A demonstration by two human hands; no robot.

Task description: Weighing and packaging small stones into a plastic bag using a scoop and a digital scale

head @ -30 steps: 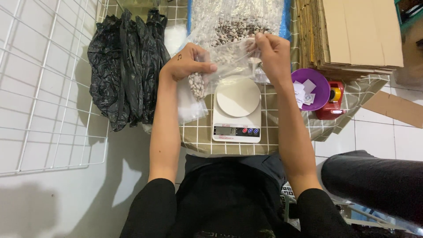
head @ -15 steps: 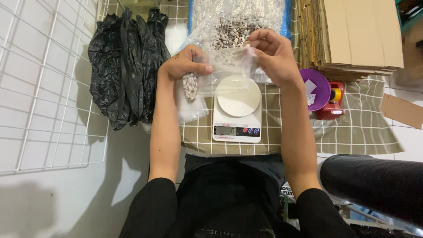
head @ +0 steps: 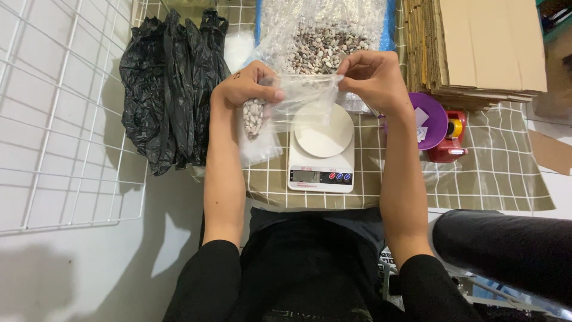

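Both hands had the small clear bag (head: 286, 104) pinched along its top edge, just above the white scale (head: 322, 149): left hand (head: 247, 86) fingers clamped at one end, right hand (head: 372, 77) at the other. I'd have kept it level while sealing. Speckled beans (head: 252, 117) sagged into the left corner.

A checked cloth (head: 494, 173) covers the floor. On it sit a white scale (head: 322, 149) in the middle, black bags (head: 170, 89) left, cardboard (head: 476, 48) far right, and a purple bowl (head: 432, 119).
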